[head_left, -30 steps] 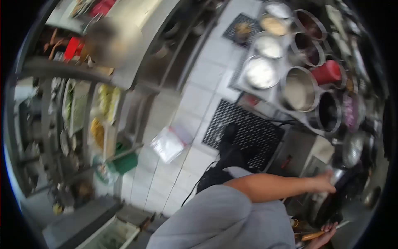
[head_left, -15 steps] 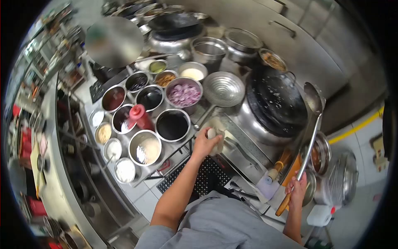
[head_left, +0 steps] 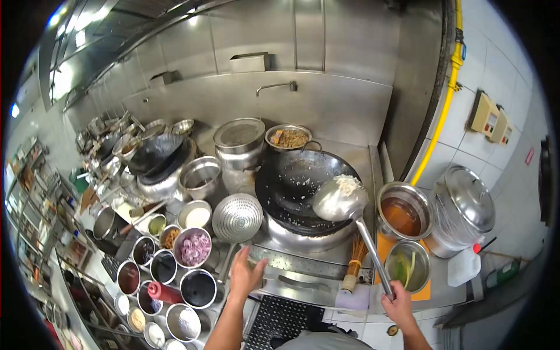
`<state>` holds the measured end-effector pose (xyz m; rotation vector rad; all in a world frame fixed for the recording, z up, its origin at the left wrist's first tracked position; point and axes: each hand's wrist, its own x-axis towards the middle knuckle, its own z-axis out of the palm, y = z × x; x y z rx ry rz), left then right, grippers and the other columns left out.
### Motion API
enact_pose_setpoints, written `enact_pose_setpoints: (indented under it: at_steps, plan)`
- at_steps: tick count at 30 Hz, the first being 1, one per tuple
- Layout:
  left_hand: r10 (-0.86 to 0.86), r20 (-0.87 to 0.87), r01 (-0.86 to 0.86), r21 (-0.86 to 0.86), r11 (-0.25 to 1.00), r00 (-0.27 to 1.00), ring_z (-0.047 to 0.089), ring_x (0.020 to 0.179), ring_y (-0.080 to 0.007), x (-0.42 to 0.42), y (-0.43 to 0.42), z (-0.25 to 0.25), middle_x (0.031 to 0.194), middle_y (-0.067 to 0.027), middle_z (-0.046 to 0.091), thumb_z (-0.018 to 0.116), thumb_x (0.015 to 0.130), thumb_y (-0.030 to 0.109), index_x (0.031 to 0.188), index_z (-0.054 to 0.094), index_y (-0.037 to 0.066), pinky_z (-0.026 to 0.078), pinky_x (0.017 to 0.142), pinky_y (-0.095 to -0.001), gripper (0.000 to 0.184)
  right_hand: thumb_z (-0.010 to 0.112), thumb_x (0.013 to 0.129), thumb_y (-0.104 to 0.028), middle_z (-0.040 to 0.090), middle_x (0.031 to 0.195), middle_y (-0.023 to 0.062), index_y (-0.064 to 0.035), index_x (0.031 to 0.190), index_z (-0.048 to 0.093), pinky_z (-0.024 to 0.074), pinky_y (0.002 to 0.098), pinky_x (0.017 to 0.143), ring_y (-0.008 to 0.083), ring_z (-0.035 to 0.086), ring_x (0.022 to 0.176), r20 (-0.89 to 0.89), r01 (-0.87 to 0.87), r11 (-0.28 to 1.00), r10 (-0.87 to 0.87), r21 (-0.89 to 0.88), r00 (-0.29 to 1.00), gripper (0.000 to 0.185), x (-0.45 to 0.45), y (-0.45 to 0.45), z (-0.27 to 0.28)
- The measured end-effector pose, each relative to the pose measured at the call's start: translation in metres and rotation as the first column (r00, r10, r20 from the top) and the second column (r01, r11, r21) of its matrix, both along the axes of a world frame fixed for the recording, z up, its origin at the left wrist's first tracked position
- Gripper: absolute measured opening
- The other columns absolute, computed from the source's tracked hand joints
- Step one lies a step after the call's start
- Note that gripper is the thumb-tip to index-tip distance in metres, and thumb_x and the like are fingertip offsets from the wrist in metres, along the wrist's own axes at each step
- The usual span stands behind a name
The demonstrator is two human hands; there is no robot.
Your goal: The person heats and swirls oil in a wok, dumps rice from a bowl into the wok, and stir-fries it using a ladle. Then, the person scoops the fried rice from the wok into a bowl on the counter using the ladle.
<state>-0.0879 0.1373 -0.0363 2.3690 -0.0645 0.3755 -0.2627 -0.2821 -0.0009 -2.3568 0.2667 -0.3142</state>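
Note:
My right hand (head_left: 398, 304) is wrapped round the handle of a long metal ladle (head_left: 341, 199), whose bowl hangs over the right side of a black wok (head_left: 291, 175) with white bits stuck to its inside. Some pale food lies on the ladle's bowl. My left hand (head_left: 246, 272) has its fingers apart and holds nothing, just in front of the stove edge, below a perforated strainer (head_left: 238, 218). A pot of sliced purple onion (head_left: 193, 247) and a pot of dark liquid (head_left: 198, 288) stand to its left.
A red squeeze bottle (head_left: 164, 293) lies among several sauce pots at left. A bamboo brush (head_left: 353, 268) stands right of centre. Further right are a pot of brown liquid (head_left: 401, 214), a bowl with green pieces (head_left: 408, 266) and a lidded pot (head_left: 468, 198). A wall tap (head_left: 277, 87) is behind.
The view has swung up toward the stove. My left hand has let go of the pale cloth-like item and opened. The ladle has moved from beside the wok to over it.

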Motion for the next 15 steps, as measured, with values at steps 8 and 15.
enact_pose_setpoints:
  at_steps: [8, 15]
  plan:
    - [-0.655, 0.002, 0.645, -0.176, 0.743, 0.755, 0.047, 0.131, -0.0281, 0.071, -0.066, 0.216, 0.149, -0.0145, 0.040, 0.080, 0.082, 0.031, 0.149, 0.036, 0.006, 0.045, 0.104, -0.0406, 0.084, 0.064, 0.068, -0.009, 0.065, 0.077, 0.0139, -0.0082, 0.095, 0.064, 0.0504, 0.0446, 0.062, 0.0348, 0.065, 0.068, 0.098, -0.129, 0.894, 0.189, -0.430, 0.977, 0.027, 0.035, -0.037, 0.048]
    - [-0.736, 0.015, 0.736, -0.024, 0.677, 0.677, 0.047, 0.129, -0.0333, 0.138, -0.069, 0.175, 0.138, -0.0217, 0.048, 0.081, 0.075, 0.043, 0.144, 0.044, 0.006, 0.042, 0.107, -0.0406, 0.087, 0.064, 0.078, -0.017, 0.069, 0.090, 0.0183, -0.0107, 0.111, 0.066, 0.0521, 0.0454, 0.074, 0.0325, 0.066, 0.079, 0.053, -0.325, 0.900, 0.354, -0.288, 0.934, 0.033, 0.073, -0.036, 0.035]
